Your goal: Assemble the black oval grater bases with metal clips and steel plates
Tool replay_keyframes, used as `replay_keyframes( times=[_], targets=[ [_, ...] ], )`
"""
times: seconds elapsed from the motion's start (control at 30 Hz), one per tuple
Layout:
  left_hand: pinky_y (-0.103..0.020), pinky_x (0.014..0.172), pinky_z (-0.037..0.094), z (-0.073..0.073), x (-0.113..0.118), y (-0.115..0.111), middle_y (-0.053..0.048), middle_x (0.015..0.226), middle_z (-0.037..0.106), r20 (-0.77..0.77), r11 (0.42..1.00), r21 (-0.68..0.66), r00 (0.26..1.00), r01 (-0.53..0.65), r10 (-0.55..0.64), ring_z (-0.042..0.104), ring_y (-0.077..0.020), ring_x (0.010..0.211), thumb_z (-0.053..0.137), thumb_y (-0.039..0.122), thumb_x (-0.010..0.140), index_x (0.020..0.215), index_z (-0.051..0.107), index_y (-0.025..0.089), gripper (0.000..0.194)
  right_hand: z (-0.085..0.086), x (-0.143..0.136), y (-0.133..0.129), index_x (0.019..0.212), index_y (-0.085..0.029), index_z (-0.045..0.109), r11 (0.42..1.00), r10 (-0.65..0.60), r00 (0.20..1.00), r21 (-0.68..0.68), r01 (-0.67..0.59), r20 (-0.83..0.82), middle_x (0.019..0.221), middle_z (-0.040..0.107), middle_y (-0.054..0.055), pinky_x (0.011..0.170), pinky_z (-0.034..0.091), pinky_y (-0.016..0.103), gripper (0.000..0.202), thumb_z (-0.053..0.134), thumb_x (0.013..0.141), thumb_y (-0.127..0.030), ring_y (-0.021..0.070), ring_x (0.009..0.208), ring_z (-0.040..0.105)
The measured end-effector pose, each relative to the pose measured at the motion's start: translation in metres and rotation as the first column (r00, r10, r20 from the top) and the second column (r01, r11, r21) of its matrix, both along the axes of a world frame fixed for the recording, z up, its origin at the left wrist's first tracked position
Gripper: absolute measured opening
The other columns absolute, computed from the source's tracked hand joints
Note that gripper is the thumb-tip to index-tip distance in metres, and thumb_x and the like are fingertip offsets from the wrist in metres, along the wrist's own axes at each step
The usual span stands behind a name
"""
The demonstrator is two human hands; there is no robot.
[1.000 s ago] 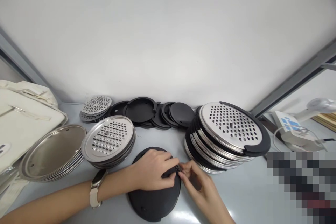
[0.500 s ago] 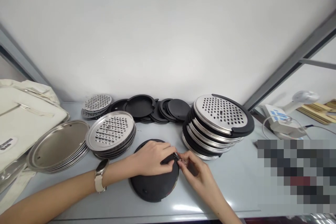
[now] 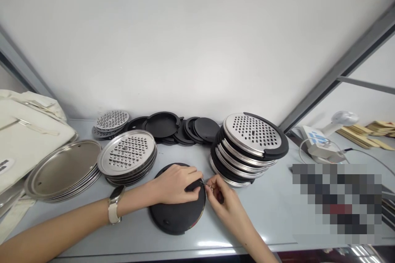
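Observation:
A round black disc (image 3: 177, 218) lies on the grey table near its front edge. My left hand (image 3: 179, 185), with a watch on its wrist, rests on top of the disc. Its fingers curl round a small black piece (image 3: 191, 186) whose kind I cannot make out. My right hand (image 3: 224, 195) meets it at the disc's right rim, thumb and forefinger closed on a small shiny metal piece (image 3: 203, 181). The fingers hide most of that piece. Just beyond my right hand stands a tall stack of metal grater plates with black rims (image 3: 247, 152).
To the left are a stack of grater plates (image 3: 126, 154), plain metal discs (image 3: 66, 168) and a cream bag (image 3: 33, 131). Several black discs (image 3: 162, 125) lie along the wall beside small grater plates (image 3: 111, 120). A white device with a cable (image 3: 321, 144) stands at the right.
The view has shifted slightly. Both hands stay at the disc's right rim; my right fingers have drawn a little back from the left fingertips, and more of the metal piece shows.

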State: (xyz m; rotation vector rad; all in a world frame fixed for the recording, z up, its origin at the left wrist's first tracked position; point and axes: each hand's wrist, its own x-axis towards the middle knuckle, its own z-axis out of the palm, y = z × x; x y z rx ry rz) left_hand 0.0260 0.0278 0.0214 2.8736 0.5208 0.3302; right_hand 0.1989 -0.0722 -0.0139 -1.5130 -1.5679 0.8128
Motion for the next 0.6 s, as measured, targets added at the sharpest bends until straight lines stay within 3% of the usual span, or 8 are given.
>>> replay_keyframes(
  times=[0.33, 0.6],
  targets=[
    [-0.026, 0.068, 0.042, -0.0026, -0.0011, 0.0018, 0.0, 0.086, 0.062, 0.026, 0.999, -0.021, 0.999, 0.026, -0.026, 0.061, -0.0174, 0.076, 0.051, 0.027, 0.084, 0.101, 0.056, 0.022, 0.018, 0.0042, -0.0002, -0.0018, 0.078, -0.021, 0.037, 0.996, 0.089, 0.993, -0.014, -0.088, 0.075, 0.066, 0.038, -0.005, 0.055, 0.028, 0.024, 0.019, 0.038, 0.096, -0.028, 0.0109, 0.058, 0.035],
    [-0.025, 0.072, 0.044, -0.0051, -0.0013, 0.0039, -0.003, 0.09, 0.064, 0.1, 0.995, -0.081, 0.994, 0.056, -0.048, 0.062, -0.0179, 0.082, 0.049, 0.028, 0.087, 0.104, 0.057, 0.021, 0.02, 0.006, -0.0007, -0.0028, 0.072, -0.021, 0.035, 0.997, 0.081, 0.979, -0.023, -0.078, 0.189, 0.065, 0.039, -0.005, 0.056, 0.027, 0.025, 0.026, 0.035, 0.097, -0.029, 0.0115, 0.059, 0.036]
  ],
)
